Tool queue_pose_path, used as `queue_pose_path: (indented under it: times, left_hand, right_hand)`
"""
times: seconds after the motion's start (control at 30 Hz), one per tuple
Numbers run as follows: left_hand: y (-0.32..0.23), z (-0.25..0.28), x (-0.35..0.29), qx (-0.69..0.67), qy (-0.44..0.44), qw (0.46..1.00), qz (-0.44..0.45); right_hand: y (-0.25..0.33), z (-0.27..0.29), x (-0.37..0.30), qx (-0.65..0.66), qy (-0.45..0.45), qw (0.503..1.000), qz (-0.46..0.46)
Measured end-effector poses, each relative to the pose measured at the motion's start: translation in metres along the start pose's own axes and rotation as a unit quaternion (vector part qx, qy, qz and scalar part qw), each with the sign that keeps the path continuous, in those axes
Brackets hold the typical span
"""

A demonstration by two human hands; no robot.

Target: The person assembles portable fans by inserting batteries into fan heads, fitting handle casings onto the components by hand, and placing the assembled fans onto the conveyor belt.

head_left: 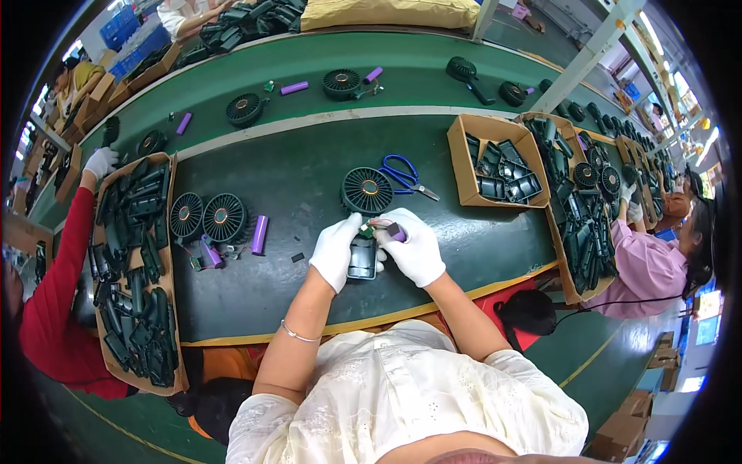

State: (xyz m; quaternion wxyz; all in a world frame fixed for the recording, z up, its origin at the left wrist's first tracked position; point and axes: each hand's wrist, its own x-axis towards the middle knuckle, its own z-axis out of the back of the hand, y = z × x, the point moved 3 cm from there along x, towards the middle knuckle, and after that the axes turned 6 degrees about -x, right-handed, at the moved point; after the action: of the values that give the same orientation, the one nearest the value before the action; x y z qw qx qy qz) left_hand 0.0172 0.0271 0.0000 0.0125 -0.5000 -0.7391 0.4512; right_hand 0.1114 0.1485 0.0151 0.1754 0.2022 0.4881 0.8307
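Note:
My white-gloved left hand (334, 251) is closed around a dark green plastic handle shell (362, 263), its hollow side up. My gloved right hand (417, 251) pinches a purple battery cell (397, 233) beside the shell's top end, and its lower fingers reach the shell's right edge. Between the hands, a small green circuit board (366, 230) with thin wires sits at the shell's top. Just beyond lies a round, dark fan head (367, 190) with a copper-coloured centre. Fingers hide part of the wiring.
Blue-handled scissors (402, 173) lie beyond my right hand. Two fan heads (224, 216) and a loose purple cell (260, 235) are to the left. Cardboard boxes of dark parts (461, 182) flank the worktop. A green conveyor (425, 77) crosses behind. Co-workers' gloved hands (100, 162) reach in at both sides.

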Motion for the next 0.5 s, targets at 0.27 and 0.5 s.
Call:
queue_pose_path:
  times: [0.27, 0.5]
  left_hand:
    - [0.001, 0.002, 0.003, -0.061, 0.002, 0.998, 0.019]
    - [0.015, 0.019, 0.016, -0.04, 0.014, 0.998, -0.041]
  right_hand:
    - [-0.002, 0.0, 0.004, -0.095, -0.03, 0.992, 0.084]
    - [0.007, -0.007, 0.002, -0.202, -0.058, 0.954, 0.216]
